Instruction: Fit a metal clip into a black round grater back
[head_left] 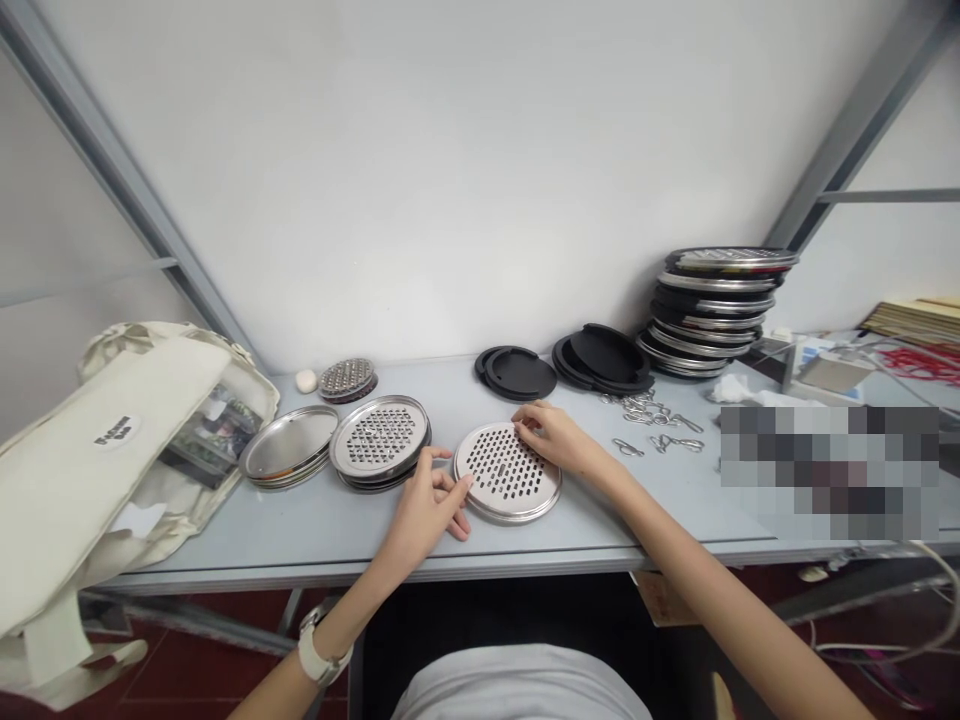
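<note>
A round metal grater plate (507, 475) with rows of slots lies on the table in front of me, atop other round metal rims. My left hand (429, 502) is at its left edge, thumb on the rim and the other fingers curled beside it. At the far edge, my right hand (556, 437) pinches the rim with thumb and fingertips. Left of it, another slotted grater plate (381, 437) with raised teeth sits on a small stack. Farther left are plain round metal trays (291, 445), stacked.
Black round plastic bases (520, 372) and black lids (611, 358) lie near the wall. Small metal clips (651, 410) are scattered on the right. A tall stack of rimmed discs (712, 310) stands behind them. A cream bag (150, 420) covers the left end.
</note>
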